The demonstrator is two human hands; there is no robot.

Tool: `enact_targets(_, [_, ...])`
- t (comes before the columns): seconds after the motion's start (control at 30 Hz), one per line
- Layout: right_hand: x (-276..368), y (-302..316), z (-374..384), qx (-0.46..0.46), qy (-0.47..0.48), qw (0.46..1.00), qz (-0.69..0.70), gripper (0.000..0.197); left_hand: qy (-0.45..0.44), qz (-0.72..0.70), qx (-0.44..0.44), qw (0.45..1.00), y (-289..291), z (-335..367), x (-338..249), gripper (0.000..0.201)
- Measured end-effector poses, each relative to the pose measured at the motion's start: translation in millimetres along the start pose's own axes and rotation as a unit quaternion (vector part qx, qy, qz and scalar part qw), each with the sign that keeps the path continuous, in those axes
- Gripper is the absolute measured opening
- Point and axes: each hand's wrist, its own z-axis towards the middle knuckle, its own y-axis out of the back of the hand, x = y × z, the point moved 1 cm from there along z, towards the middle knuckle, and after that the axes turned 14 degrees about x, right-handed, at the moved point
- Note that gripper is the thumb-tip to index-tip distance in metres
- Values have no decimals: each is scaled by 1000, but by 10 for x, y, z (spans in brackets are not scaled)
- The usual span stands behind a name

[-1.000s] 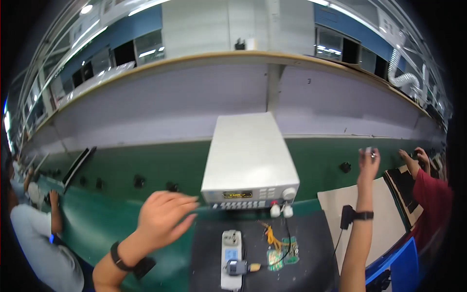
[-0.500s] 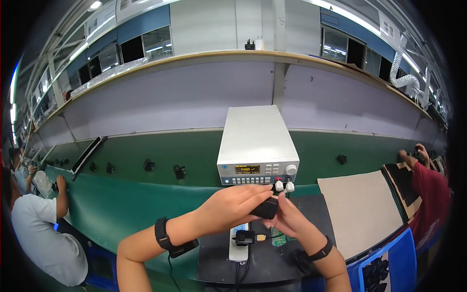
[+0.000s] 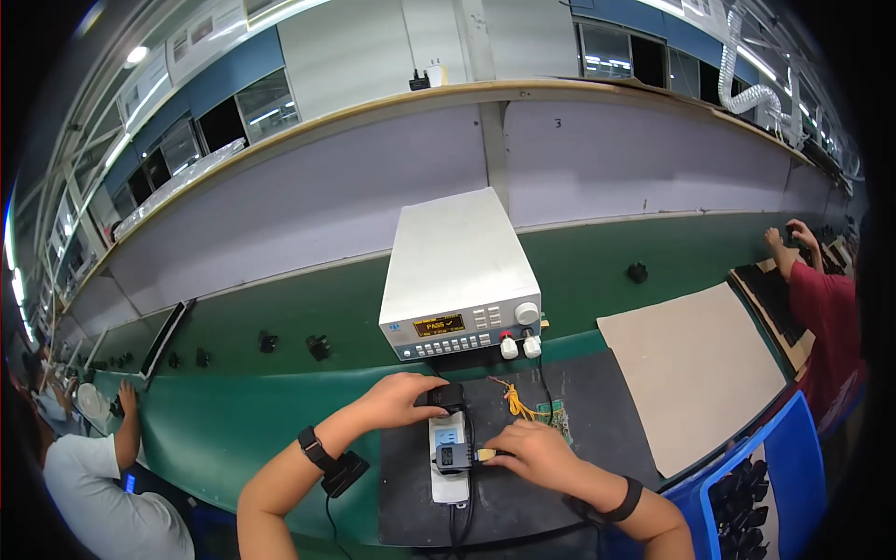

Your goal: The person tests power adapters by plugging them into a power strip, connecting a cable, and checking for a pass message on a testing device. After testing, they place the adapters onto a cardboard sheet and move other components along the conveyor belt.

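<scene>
My left hand (image 3: 399,401) grips a black power adapter (image 3: 446,397) at the far end of a white power strip (image 3: 450,490); whether its pins are in the socket is hidden. A second black adapter (image 3: 455,456) sits on the middle of the strip. At its right side my right hand (image 3: 537,455) pinches a cable plug with a yellow end (image 3: 486,455), which meets the adapter. Just beyond that hand lie a green circuit board (image 3: 553,416) and a bundle of yellow wires (image 3: 516,403) on a dark mat (image 3: 597,448).
A white bench tester (image 3: 457,271) with a lit display stands behind the mat. Several black adapters (image 3: 319,348) are spread along the green bench. At right are a beige board (image 3: 691,373), a blue bin (image 3: 807,467) of black parts and a person in red (image 3: 821,327); another person (image 3: 112,476) sits left.
My hands have parted from around the black adapter. The left brought it down to the strip's far end; the right moved down to the yellow-ended plug. The whole view has shifted and tilted.
</scene>
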Motion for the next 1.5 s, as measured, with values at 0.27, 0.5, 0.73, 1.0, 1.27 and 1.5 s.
enact_targets(0.27, [-263, 256, 140, -98, -71, 993, -14, 17, 37, 55, 60, 996, 41, 65, -98, 47])
enact_targets(0.5, [-445, 85, 511, -70, -87, 994, 2, 19, 40, 49, 29, 998, -7, 38, -182, 47])
enact_targets(0.73, [-464, 86, 523, -74, -49, 996, -5, 18, 31, 62, 29, 997, 9, 42, -203, 46])
enact_targets(1.0, [-486, 49, 537, -86, -19, 996, 11, 19, 39, 31, 40, 998, 20, 60, -227, 44])
enact_targets(1.27, [-431, 15, 549, -96, -39, 993, 51, 16, 45, 34, 36, 998, 12, 52, -230, 44])
enact_targets(1.5, [-530, 168, 705, -11, 10, 1000, -7, 17, 37, 43, 21, 998, -32, 76, -234, 45])
